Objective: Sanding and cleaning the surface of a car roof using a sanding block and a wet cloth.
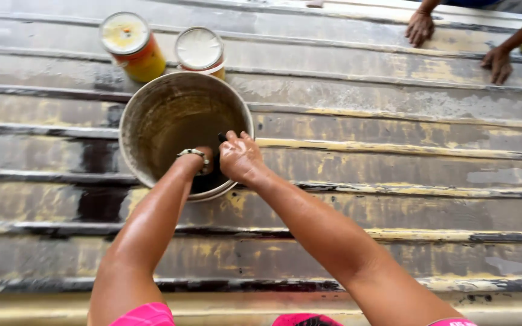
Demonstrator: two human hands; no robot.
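1. Head view looks down on a ribbed metal sheet (394, 157), worn and streaked with yellow and dark paint, its raised ridges running left to right.
2. A round, stained bucket (152, 121) stands on the sheet left of centre, its rim open to the camera and its inside smeared brown.
3. The left hand (203, 163) reaches over the bucket's near rim and down inside; a beaded bracelet (193, 153) sits at the wrist. Its fingers are hidden, so I cannot tell whether they are spread or closed.
4. The right hand (240, 157) rests at the near right edge of the rim, fingers curled together around a small dark object (221, 137) that I cannot identify.
5. Just behind the bucket stand two lidded tins: a yellow and orange paint can (133, 47) and a white-lidded can (199, 51), the latter nearly touching the bucket's far rim.
6. Wide bare sheet lies to the right of the bucket.
7. At the far right edge, another person's two hands (419, 27) press flat on the sheet, well apart from the bucket.
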